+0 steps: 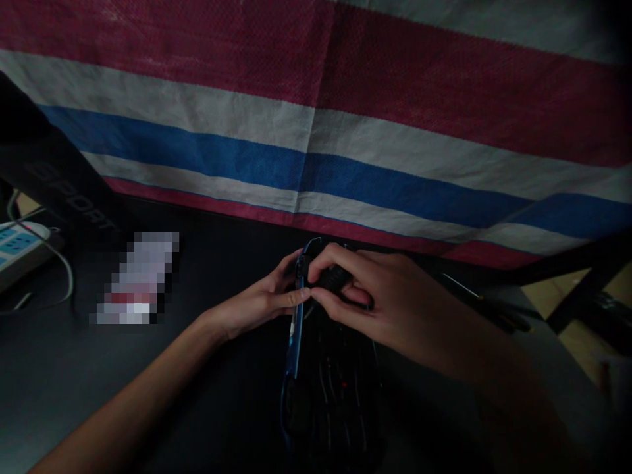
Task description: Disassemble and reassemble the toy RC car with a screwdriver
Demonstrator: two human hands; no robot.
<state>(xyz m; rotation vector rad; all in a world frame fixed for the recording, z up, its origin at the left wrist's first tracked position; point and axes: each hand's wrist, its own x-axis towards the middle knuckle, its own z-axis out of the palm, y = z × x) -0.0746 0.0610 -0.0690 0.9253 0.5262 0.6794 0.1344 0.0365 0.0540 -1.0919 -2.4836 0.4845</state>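
A long dark object with a blue edge [296, 355], like a toy car's underside, lies lengthwise before me. Its black inside shows wavy pale lines and a small red spot. My left hand [271, 296] grips the blue edge near the far end, thumb on the inner side and fingers behind. Just right of that thumb, my right hand [365, 289] closes around a black ribbed round piece [336, 279], fingertips close to the blue edge. Whether this piece is joined to the object I cannot tell; the fingers and the dim light hide much of it.
A power strip [22, 247] with a white cable stands at the left, beside a dark upright marked SPORT [69, 187]. A blurred-out flat item [141, 276] lies on the black table [197, 388]. Thin rod-like tools [461, 286] lie right. A striped sheet [306, 125] hangs behind.
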